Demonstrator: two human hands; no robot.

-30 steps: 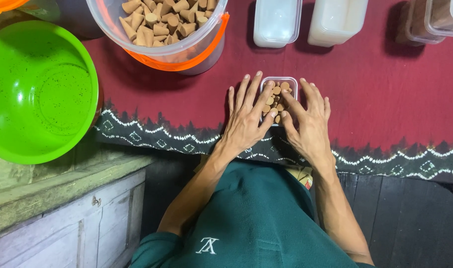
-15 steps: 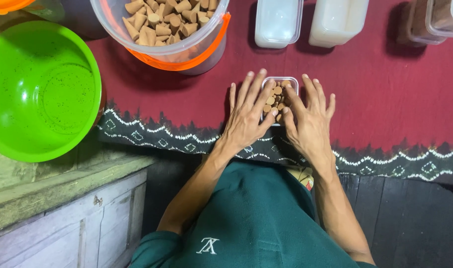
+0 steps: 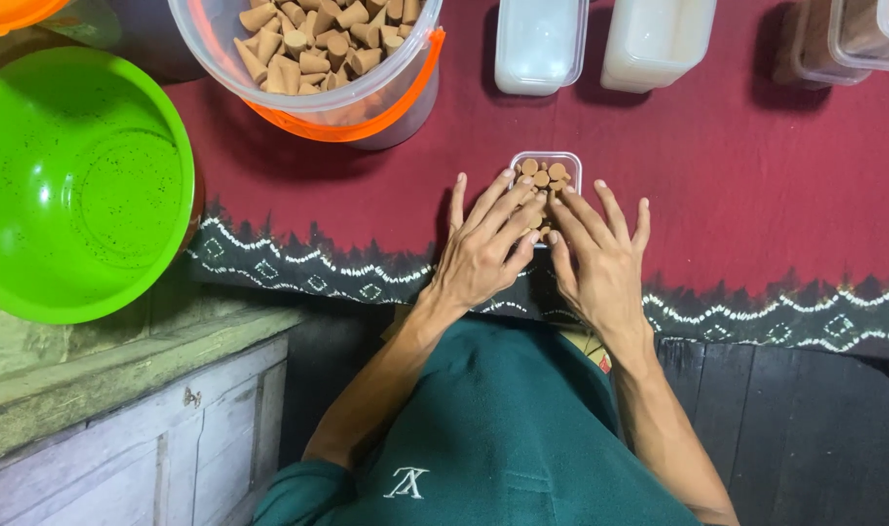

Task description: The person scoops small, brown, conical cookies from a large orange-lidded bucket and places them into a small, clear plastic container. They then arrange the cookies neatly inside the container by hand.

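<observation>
Small clear box (image 3: pixel 547 175) of tan cones directly ahead of fingertips, long axis away from body. Left hand (image 3: pixel 483 248), right hand (image 3: pixel 600 258) equally near, fingers splayed flat over cones, gripping nothing.

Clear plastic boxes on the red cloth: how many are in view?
5. A small box of cones under both hands, two empty boxes at top centre, two at the top right edge, cut off; more may lie outside.
</observation>
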